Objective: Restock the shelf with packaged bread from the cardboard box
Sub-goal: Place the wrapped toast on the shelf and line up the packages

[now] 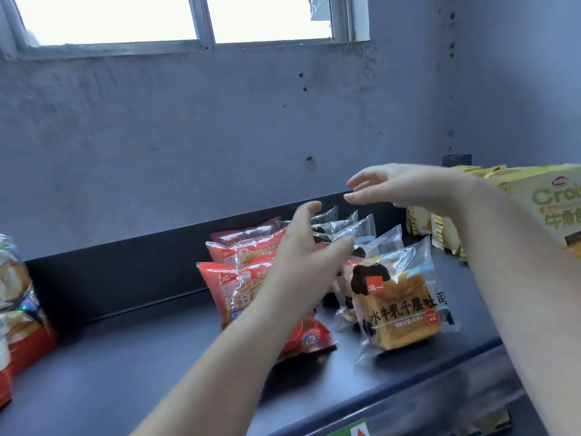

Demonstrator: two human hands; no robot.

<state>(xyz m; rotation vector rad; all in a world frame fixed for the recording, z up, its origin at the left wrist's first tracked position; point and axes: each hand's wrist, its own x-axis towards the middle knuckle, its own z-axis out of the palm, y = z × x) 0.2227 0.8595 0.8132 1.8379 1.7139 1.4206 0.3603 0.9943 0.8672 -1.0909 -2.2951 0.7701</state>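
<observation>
Both hands — left hand, right hand — hover empty above shelf.

Both arms reach forward, left hand and right hand empty with fingers loosely spread.

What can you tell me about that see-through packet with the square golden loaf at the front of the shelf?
The toast packet is a clear, crinkly plastic wrapper around a square, golden-brown loaf. It has black cow-like patches, a small red square logo, black Chinese lettering and a red round badge. It stands upright, sealed, at the front of a row of similar packets on the dark shelf, right of the red packets. Neither hand touches it.
</observation>
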